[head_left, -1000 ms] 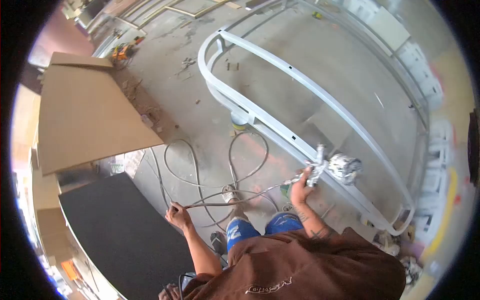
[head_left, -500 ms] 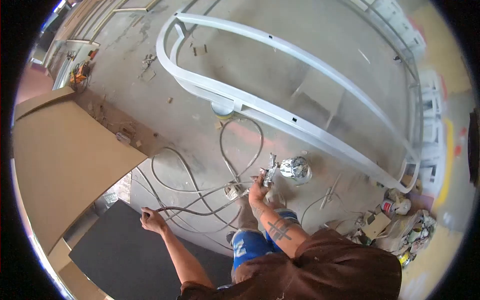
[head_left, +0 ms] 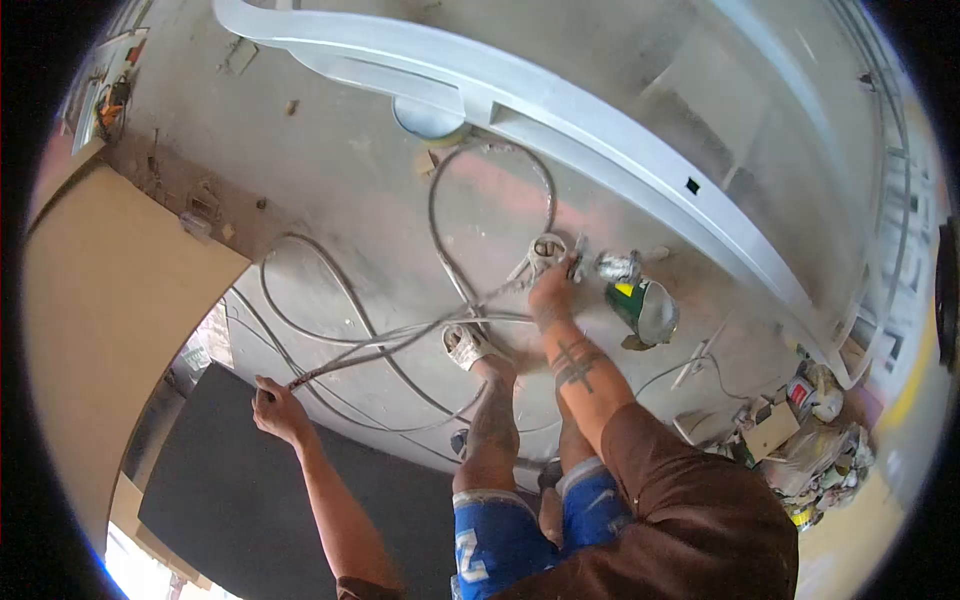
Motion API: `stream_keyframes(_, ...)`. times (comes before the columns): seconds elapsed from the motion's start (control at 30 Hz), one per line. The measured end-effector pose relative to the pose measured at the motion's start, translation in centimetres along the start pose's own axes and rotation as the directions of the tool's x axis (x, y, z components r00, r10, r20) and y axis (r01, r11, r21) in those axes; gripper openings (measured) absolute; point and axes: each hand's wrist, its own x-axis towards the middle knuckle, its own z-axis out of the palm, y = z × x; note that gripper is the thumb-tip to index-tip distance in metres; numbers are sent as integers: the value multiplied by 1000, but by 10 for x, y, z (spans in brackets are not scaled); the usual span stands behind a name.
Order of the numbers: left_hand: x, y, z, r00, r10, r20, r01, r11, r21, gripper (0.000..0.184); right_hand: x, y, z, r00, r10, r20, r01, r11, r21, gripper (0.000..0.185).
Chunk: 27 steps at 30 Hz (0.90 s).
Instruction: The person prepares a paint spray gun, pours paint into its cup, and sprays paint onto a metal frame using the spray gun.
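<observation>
My left hand is closed round a grey hose, held out to the left above a black board. The hose stretches across to my right hand. That hand is wrapped round the handle of a paint spray gun, whose paint-smeared metal cup points away to the right. Just beyond the right hand lies the long white frame with rounded ends. A green paint can with a whitish inside is close to the cup.
Loops of hose lie on the floor round my sandalled feet. A round tin sits under the frame's edge. Brown cardboard stands at left. Rubbish is heaped at right, beside a yellow line.
My right hand has moved forward with the spray gun, and a green can now shows beside it. My left hand has shifted left and up with the hose. The view has moved nearer the frame.
</observation>
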Motion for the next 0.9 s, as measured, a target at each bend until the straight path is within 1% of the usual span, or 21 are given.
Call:
stream_keyframes(0.03, -4, 5, 9, 999, 20, 34, -21, 999, 29, 45, 21, -4, 8, 999, 2, -35, -5, 996, -84, 56)
stream_keyframes(0.07, -8, 10, 24, 995, 99, 20, -99, 995, 1, 44, 43, -7, 16, 997, 4, -71, -16, 986, -168, 56)
stream_keyframes(0.1, -14, 13, 40, 991, 130, 34, -131, 991, 24, 44, 65, -15, 40, 966, 134, -220, -95, 979, 180, 53)
stream_keyframes(0.17, -22, 21, 68, 976, 203, 74, -208, 976, 60, 45, 87, -38, 40, 987, 158, 16, -155, 935, 320, 51)
stream_keyframes(0.2, -29, 33, 78, 973, 182, 140, -198, 974, 110, 46, 102, -51, 42, 979, 148, 137, -191, 901, 389, 51)
stream_keyframes(0.3, -41, 76, 111, 924, 283, 258, -309, 949, 68, 47, 168, -50, 71, 995, 73, -64, -32, 872, 488, 38)
stream_keyframes(0.33, -44, 89, 122, 900, 306, 309, -336, 941, 47, 41, 213, -29, 78, 995, -53, -83, 87, 873, 481, 34)
stream_keyframes(0.37, -48, 100, 132, 873, 329, 359, -362, 932, 26, 36, 234, -30, 86, 991, -87, -105, 127, 874, 470, 34)
stream_keyframes(0.4, -50, 114, 140, 817, 418, 398, -436, 898, -48, 29, 246, -41, 88, 987, -114, -117, 155, 880, 449, 33)
stream_keyframes(0.43, -52, 127, 146, 751, 502, 430, -502, 856, -124, 23, 256, -53, 88, 987, -109, -115, 147, 896, 419, 33)
stream_keyframes(0.47, -52, 137, 153, 701, 545, 461, -509, 834, -213, 15, 262, -67, 90, 989, -109, -102, 141, 908, 394, 32)
stream_keyframes(0.57, -48, 181, 159, 628, 587, 511, -562, 796, -223, 14, 280, -106, 94, 986, -153, -61, 165, 933, 320, 31)
stream_keyframes(0.6, -45, 181, 167, 608, 592, 529, -552, 794, -253, 16, 283, -121, 97, 980, -190, -51, 197, 927, 319, 31)
stream_keyframes(0.63, -43, 185, 174, 604, 599, 526, -551, 790, -267, 16, 292, -125, 100, 973, -227, -47, 230, 916, 329, 30)
stream_keyframes(0.7, -40, 191, 187, 597, 608, 523, -546, 786, -291, 16, 307, -130, 108, 920, -382, -86, 383, 832, 401, 29)
stream_keyframes(0.73, -39, 195, 194, 585, 624, 519, -586, 767, -262, 16, 311, -134, 113, 884, -455, -107, 454, 778, 434, 29)
stream_keyframes(0.83, -37, 211, 216, 595, 616, 515, -562, 778, -281, 14, 321, -140, 114, 885, -465, -40, 444, 814, 374, 32)
stream_keyframes(0.87, -34, 213, 225, 574, 624, 530, -590, 764, -260, 12, 324, -138, 115, 879, -475, -35, 450, 805, 388, 33)
stream_keyframes(0.9, -33, 213, 234, 582, 627, 518, -593, 763, -258, 13, 327, -134, 115, 874, -486, -30, 456, 796, 398, 33)
